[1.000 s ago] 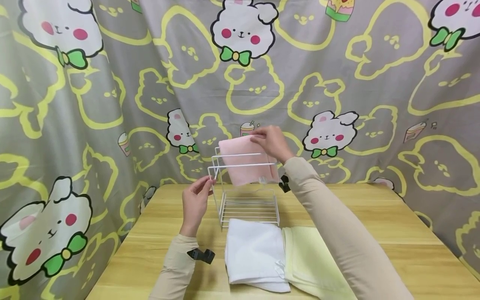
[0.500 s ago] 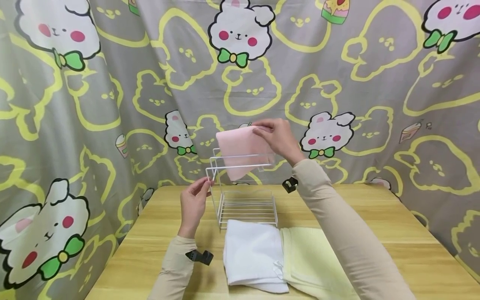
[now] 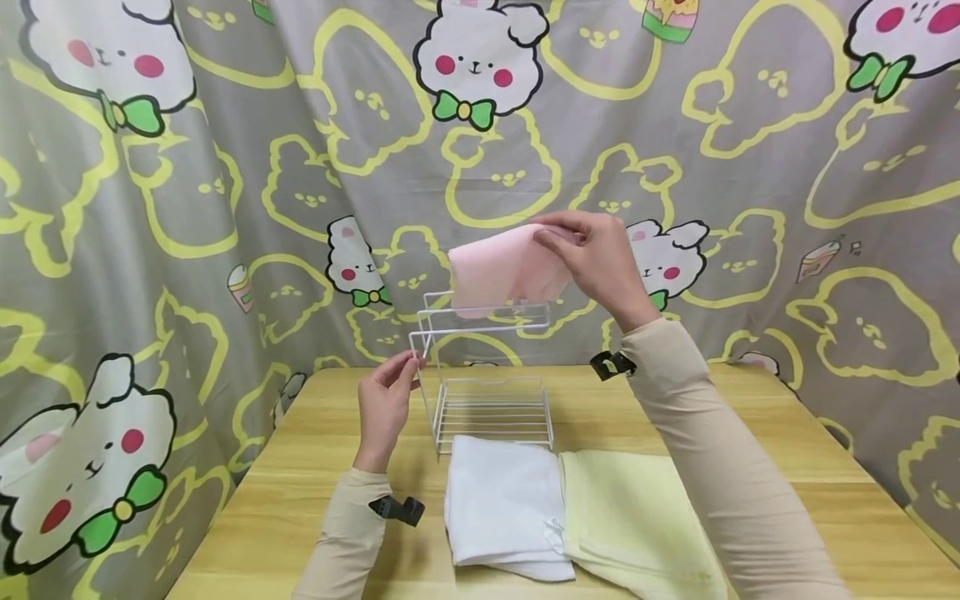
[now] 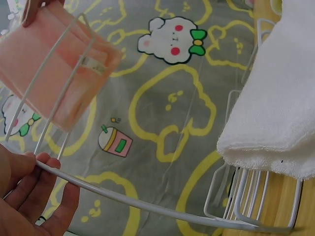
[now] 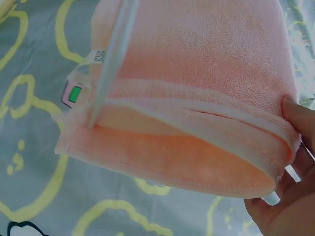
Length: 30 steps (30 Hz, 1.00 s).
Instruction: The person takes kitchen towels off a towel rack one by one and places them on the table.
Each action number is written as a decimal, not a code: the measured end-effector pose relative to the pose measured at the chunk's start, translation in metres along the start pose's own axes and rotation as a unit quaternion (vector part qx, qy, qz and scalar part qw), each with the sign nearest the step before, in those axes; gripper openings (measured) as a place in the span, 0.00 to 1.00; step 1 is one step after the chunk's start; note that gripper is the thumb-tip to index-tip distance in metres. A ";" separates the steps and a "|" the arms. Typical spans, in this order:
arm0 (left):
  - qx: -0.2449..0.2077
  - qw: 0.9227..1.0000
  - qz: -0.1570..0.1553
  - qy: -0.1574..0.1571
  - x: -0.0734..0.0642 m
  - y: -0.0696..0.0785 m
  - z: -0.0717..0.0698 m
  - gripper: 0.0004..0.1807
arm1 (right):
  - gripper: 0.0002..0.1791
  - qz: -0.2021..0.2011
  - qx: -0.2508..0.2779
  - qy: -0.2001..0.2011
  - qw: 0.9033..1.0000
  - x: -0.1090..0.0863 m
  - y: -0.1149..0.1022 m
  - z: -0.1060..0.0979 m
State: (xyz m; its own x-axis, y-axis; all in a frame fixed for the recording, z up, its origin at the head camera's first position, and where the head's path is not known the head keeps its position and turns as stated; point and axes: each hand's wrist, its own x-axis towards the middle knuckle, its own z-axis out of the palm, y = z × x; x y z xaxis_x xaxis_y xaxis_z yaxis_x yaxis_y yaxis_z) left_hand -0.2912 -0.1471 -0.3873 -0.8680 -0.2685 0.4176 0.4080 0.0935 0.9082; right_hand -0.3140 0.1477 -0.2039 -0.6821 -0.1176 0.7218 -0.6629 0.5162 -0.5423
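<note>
A folded pink towel [image 3: 498, 271] is held up at the top of a white wire rack [image 3: 483, 331]. My right hand [image 3: 603, 258] pinches its upper right corner between thumb and fingers. In the right wrist view the pink towel's [image 5: 206, 54] folded layers gape apart, and a small tag [image 5: 96, 56] shows at one side. My left hand [image 3: 384, 408] grips the rack's left upright near the top; the left wrist view shows fingers curled about that wire. From there the pink towel [image 4: 29, 64] appears behind the rack's upper bars.
In front of the rack a folded white towel [image 3: 506, 508] lies on the wooden table [image 3: 285, 500]. A folded yellow towel [image 3: 633, 517] lies against its right side. A patterned curtain [image 3: 510, 196] hangs behind and to the left.
My right hand has lifted the pink towel up and to the right, so its lower edge has risen from below the rack's upper bars to about their level. My left hand keeps its grip.
</note>
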 end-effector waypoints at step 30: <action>0.006 1.000 0.007 0.002 0.000 0.000 0.000 0.13 | 0.11 -0.074 -0.017 0.108 0.991 -0.057 -0.012 -0.050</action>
State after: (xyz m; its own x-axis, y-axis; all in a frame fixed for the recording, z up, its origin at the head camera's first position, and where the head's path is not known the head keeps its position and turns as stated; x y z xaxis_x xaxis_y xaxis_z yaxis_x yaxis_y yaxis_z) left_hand -0.2912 -0.1469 -0.3871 -0.8608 -0.2711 0.4307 0.4171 0.1090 0.9023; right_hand -0.2516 0.1909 -0.2174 -0.4927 -0.0113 0.8702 -0.7377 0.5359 -0.4107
